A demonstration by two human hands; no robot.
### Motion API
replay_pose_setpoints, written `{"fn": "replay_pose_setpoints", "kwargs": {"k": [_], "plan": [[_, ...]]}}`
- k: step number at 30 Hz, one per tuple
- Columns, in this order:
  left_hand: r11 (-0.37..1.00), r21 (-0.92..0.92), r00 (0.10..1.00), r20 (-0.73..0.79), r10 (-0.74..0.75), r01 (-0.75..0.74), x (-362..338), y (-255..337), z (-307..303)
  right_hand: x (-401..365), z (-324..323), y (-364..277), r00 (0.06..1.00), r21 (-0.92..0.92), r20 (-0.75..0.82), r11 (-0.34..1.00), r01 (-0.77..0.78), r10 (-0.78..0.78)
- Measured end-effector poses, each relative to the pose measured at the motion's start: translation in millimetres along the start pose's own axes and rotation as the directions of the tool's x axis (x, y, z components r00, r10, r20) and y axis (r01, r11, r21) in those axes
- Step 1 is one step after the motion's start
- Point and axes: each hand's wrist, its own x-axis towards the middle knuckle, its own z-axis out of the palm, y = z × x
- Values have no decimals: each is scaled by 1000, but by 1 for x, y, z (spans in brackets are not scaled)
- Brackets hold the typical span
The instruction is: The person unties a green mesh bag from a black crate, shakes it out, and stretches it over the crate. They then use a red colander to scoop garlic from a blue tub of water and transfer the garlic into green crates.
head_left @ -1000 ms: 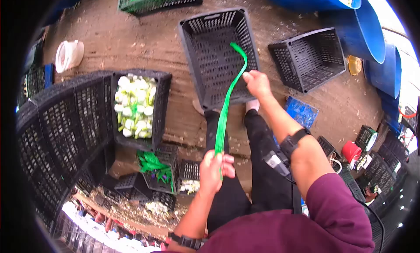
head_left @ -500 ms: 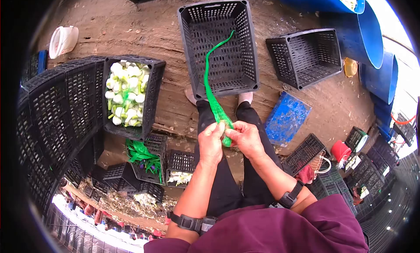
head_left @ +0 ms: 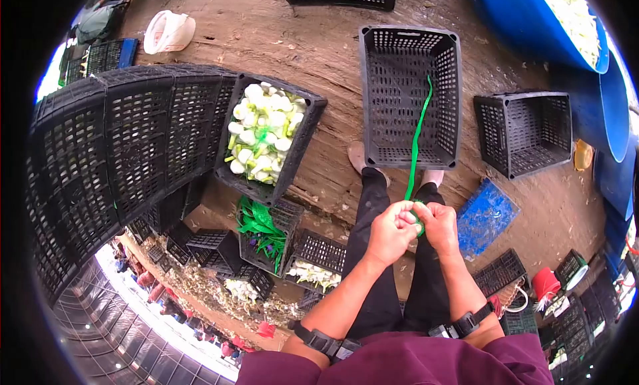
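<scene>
A long green mesh bag (head_left: 414, 160) stretches from my fingers into the black plastic crate (head_left: 382, 163) by my feet. My left hand (head_left: 393, 233) pinches its near end, fingers curled together. Close against it, my right hand (head_left: 439, 226) is closed on the same end, with a bit of green mesh showing between the two. The gathered part is mostly hidden by my fingers. To the left, a black crate holds white bulbs with trimmed green stems (head_left: 266, 129), some green mesh lying on them.
Tall stacked black crates (head_left: 143, 142) stand at left. Below the bulbs, another crate holds green mesh bags (head_left: 261, 226). On the right are a smaller black crate (head_left: 494, 139), a dirty blue panel (head_left: 489, 218) and big blue barrels (head_left: 532, 19). A white bucket (head_left: 174, 32) lies at upper left.
My view has turned, so the surroundings sit further right. The mesh near my hands, spread wider before, is now narrow and bunched, and my hands are closer together.
</scene>
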Motion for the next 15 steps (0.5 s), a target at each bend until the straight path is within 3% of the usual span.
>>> {"fn": "replay_pose_setpoints", "kwargs": {"k": [1, 2, 3, 4, 5, 7, 8, 11, 13, 15], "plan": [[1000, -2, 1000, -3, 4, -4, 2, 4, -5, -1, -1, -6, 999, -22, 42, 999, -34, 35], [880, -370, 954, 119, -273, 298, 6, 9, -13, -2, -4, -14, 998, -52, 47, 998, -38, 41], [546, -627, 825, 334, -456, 555, 8, 14, -17, -2, -3, -15, 998, -59, 47, 998, -36, 39], [534, -605, 799, 346, -492, 591, 9, 16, -18, -2, -2, -16, 997, -55, 75, 998, -32, 36], [531, -609, 800, 350, -488, 590, 9, 12, -17, -1, -1, -16, 994, -52, 104, 998, -31, 36], [740, -477, 880, 279, -385, 474, 8, -1, -14, -2, 2, -21, 991, -21, 117, 998, -56, 58], [755, -468, 886, 296, -357, 460, 8, -7, -20, -3, 0, -26, 987, -42, 143, 997, -70, 76], [940, -136, 949, 79, -305, 314, 12, -11, -36, -3, -11, -29, 982, -194, 161, 979, -62, 94], [984, 65, 986, 5, -166, 165, 16, -7, -45, -8, -15, -35, 964, -311, 235, 949, -44, 122], [990, 138, 999, -46, -5, 11, 22, -16, -50, -12, -12, -37, 961, -235, 199, 961, -143, 192]]}}
